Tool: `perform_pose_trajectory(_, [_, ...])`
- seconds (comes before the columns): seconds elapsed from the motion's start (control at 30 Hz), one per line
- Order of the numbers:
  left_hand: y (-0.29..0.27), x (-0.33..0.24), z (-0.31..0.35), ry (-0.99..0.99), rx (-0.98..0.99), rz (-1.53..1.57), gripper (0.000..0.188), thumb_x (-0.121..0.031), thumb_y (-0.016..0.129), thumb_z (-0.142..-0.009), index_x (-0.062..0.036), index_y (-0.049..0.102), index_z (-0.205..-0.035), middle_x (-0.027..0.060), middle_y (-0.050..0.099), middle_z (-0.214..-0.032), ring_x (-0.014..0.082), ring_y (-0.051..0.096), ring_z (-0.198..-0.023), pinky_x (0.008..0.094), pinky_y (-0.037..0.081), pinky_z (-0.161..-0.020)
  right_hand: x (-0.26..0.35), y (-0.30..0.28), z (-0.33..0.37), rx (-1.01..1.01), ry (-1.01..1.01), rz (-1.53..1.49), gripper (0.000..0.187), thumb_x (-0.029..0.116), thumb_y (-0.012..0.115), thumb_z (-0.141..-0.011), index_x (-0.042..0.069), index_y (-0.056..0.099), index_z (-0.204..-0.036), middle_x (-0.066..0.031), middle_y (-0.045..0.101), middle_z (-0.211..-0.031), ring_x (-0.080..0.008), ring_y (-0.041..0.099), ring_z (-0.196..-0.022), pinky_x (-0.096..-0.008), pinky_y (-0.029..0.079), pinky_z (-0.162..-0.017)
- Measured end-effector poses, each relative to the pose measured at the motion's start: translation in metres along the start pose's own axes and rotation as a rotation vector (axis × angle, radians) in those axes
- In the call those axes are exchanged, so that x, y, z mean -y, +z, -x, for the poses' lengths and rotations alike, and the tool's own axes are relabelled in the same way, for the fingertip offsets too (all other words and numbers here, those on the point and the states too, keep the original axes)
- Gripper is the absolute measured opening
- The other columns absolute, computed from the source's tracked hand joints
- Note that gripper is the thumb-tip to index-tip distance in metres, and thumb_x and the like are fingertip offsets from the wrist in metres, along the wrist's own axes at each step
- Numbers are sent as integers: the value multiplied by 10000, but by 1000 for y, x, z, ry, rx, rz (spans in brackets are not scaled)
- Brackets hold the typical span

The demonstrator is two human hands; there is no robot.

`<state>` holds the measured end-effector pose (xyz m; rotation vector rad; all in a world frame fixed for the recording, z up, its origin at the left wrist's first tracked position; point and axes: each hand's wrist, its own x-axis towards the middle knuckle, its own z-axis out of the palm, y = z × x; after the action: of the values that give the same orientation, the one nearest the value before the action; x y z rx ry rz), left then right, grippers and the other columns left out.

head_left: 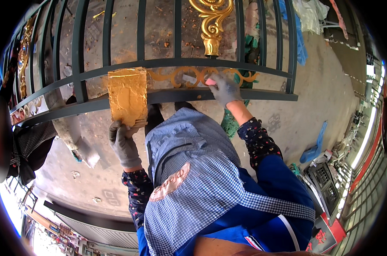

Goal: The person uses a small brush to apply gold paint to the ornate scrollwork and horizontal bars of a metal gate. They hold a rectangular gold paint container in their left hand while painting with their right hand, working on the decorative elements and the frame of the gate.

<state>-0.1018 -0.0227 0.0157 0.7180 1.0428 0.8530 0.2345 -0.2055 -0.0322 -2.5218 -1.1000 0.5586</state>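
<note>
My left hand, in a grey glove, grips the lower edge of a flat rectangular board covered in gold paint. The board stands before the lower rails of a dark metal railing. My right hand, gloved in grey too, pinches a small pink sponge. The sponge is at a gold scroll ornament set between the two lower rails; whether it touches the scroll I cannot tell. Above the upper of these rails, a shiny gold ornament hangs among the upright bars.
At the left, another person's dark clothing shows beside the railing. Blue plastic lies on the concrete floor at the right, near a dark crate. Green netting lies under the railing. Clear plastic sheeting sits at the far right.
</note>
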Motion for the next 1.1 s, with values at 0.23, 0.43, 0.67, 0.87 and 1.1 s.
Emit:
perform_pose_trajectory(0.23, [19,-7,1,8,-69,2,190,17,579,-883,-23,641,-1058,46,622,-870,138,589,-830,298,511,-841,12,8,-10,-80,-8,-18,225,225,686,-818,131,646,-1019,-106,636,-1030,-336,647,-893,-433,516,-776])
perform_pose_trajectory(0.43, [22,-10,0,13,-39,-17,191,-2,586,-886,-38,642,-1065,50,617,-906,142,579,-849,294,499,-858,2,-4,7,-120,78,-71,242,239,685,-808,115,621,-1006,-114,623,-1036,-351,630,-928,-457,509,-760])
perform_pose_trajectory(0.67, [22,-11,-2,-11,2,-34,195,-19,596,-889,-46,641,-1077,57,621,-978,143,582,-865,303,501,-871,-20,-18,-7,-108,58,-7,256,233,677,-823,119,628,-1047,-96,625,-1022,-315,646,-909,-429,522,-753])
perform_pose_trajectory(0.87, [21,-11,-6,8,43,-49,188,-23,597,-898,-47,643,-1078,66,635,-1015,155,600,-899,315,507,-890,-54,-49,10,-21,132,70,263,232,664,-819,140,632,-1064,-93,613,-1105,-334,639,-973,-445,526,-802])
perform_pose_trajectory(1.1, [22,-11,-9,30,55,-67,186,-35,602,-907,-49,645,-1087,81,637,-1101,176,602,-992,333,482,-953,-43,-37,-2,11,-228,-9,228,180,647,-827,151,653,-1053,-74,609,-1072,-314,635,-946,-428,519,-799])
